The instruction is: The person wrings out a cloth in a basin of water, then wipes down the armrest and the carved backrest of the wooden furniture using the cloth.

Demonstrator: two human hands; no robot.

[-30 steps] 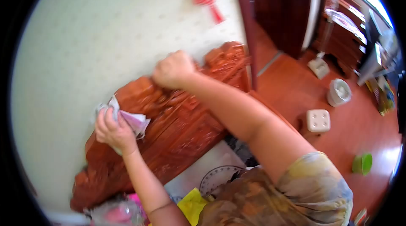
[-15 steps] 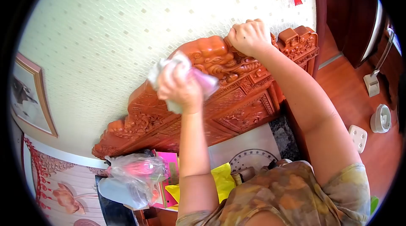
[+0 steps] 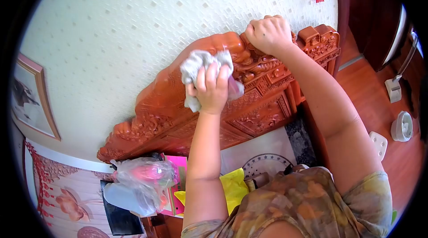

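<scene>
My left hand (image 3: 212,90) is closed on a crumpled whitish-grey cloth (image 3: 195,65), with a pinkish part bunched at its right side. The cloth lies against the face of a carved reddish-brown wooden headboard (image 3: 165,91), hiding some of the carving. Farther right, my right hand (image 3: 270,34) grips the headboard's top edge, its fingers curled over the wood. Scrollwork and framed panels cover the headboard's front.
Below are a clear plastic bag (image 3: 145,173) with pink contents, a yellow bag (image 3: 234,189) and a pink box (image 3: 177,166). On the floor at right are a plastic tub (image 3: 402,126) and a white stool (image 3: 378,145). A picture frame (image 3: 33,93) hangs at left.
My left hand has moved right with the cloth along the headboard. My right hand keeps its hold on the top edge; the view has shifted slightly.
</scene>
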